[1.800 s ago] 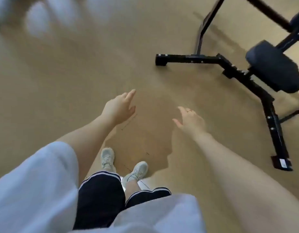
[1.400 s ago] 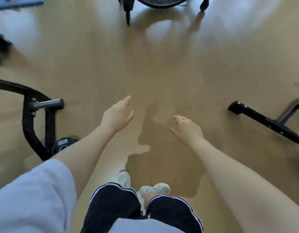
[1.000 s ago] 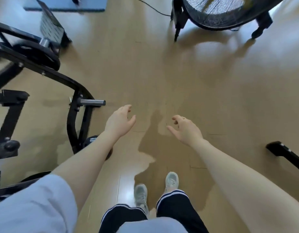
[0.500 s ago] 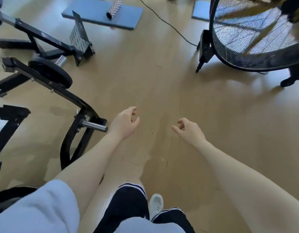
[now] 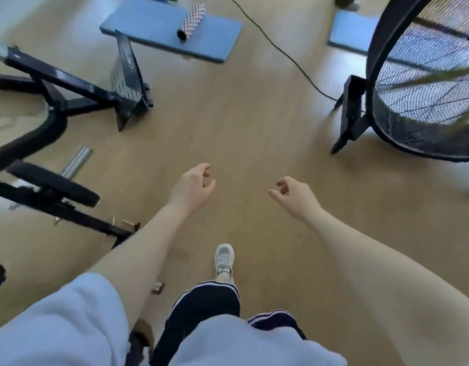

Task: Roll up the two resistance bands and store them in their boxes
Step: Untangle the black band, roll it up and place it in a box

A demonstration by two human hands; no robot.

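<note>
A: What's cut off or hard to read?

B: The fan [image 5: 426,83] on the right runs off the frame edge, and so does the black gym frame [image 5: 56,107] on the left. Something small and brown sits low by the left sleeve [image 5: 59,326], possibly a shoe; it's too blurred to say.

A: And the bands and boxes, relative to the fingers?

B: Neither shows anywhere in view. The left hand [image 5: 192,188] is held out over the floor [image 5: 241,122] with its fingers loosely curled and gripping nothing. The right hand [image 5: 294,194] is likewise slack and half-curled, and empty. The two are well apart.

A: The room?

B: Pale wood floor. A blue mat [image 5: 172,27] lies ahead with a patterned roller [image 5: 191,21] on it, a second mat [image 5: 353,30] further right, and a black cable [image 5: 278,48] runs between them towards the fan. One white shoe [image 5: 224,258] is stepping forward.
</note>
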